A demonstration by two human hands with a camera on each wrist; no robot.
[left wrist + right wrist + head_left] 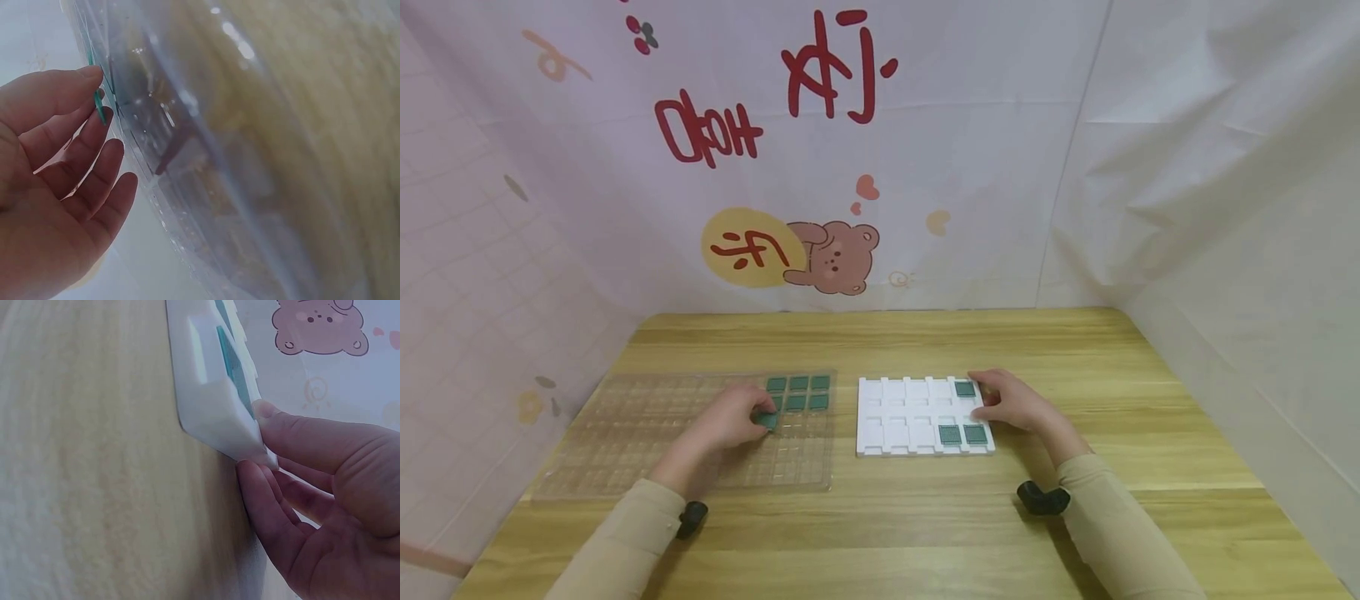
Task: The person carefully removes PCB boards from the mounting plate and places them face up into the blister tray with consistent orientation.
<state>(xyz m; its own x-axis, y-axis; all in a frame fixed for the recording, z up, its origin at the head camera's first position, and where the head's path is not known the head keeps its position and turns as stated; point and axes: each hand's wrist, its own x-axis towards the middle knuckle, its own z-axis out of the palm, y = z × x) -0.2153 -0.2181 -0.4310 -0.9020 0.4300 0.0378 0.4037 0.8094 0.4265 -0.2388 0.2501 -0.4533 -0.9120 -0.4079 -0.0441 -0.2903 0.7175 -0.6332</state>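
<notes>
My left hand [733, 417] pinches a small green square chip [766, 421] between thumb and fingers, over the clear plastic tray [805, 482]. In the left wrist view the same chip [100, 107] appears edge-on at the fingertips, and the other fingers are loosely bent. Several more green chips [798, 383] lie in two rows at the tray's back right corner. My right hand [1015, 402] grips the right edge of a white tray [883, 404], which has two rows of pockets. Three green chips [975, 434] sit in its right-hand pockets; the right wrist view shows the thumb beside one chip [234, 372].
Both trays lie side by side on a wood-grain table [880, 533], with a narrow gap between them. A printed white cloth [970, 150] hangs behind and along the sides. Each wrist carries a black device [1043, 498].
</notes>
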